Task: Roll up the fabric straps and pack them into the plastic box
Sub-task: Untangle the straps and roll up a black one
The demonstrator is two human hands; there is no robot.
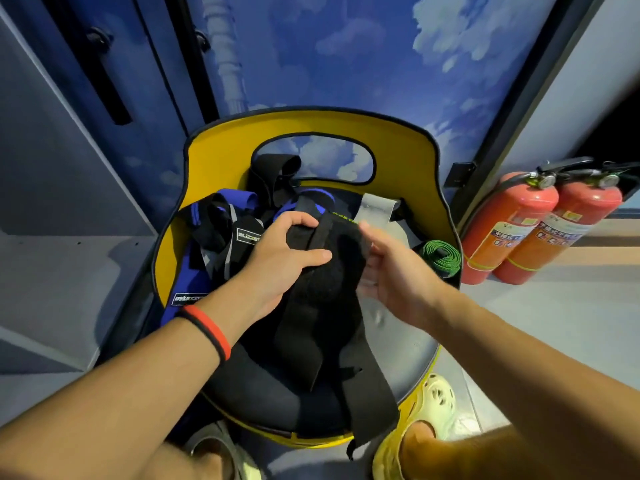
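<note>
A wide black fabric strap (322, 317) lies over the dark seat of a yellow chair (311, 126), its long ends hanging toward me. My left hand (284, 251) grips the strap's upper end, fingers curled over the top and thumb across the front. My right hand (391, 268) is blurred at the strap's right edge, fingers spread and touching it. Behind my left hand lies a heap of blue and black straps (214, 233). A rolled green strap (441, 259) sits at the seat's right side. No plastic box is in view.
Two red fire extinguishers (540, 226) stand on the floor right of the chair. Grey lockers (52, 168) line the left. A blue cloud-patterned wall rises behind the chair. My feet in pale clogs (433, 403) are under the seat's front edge.
</note>
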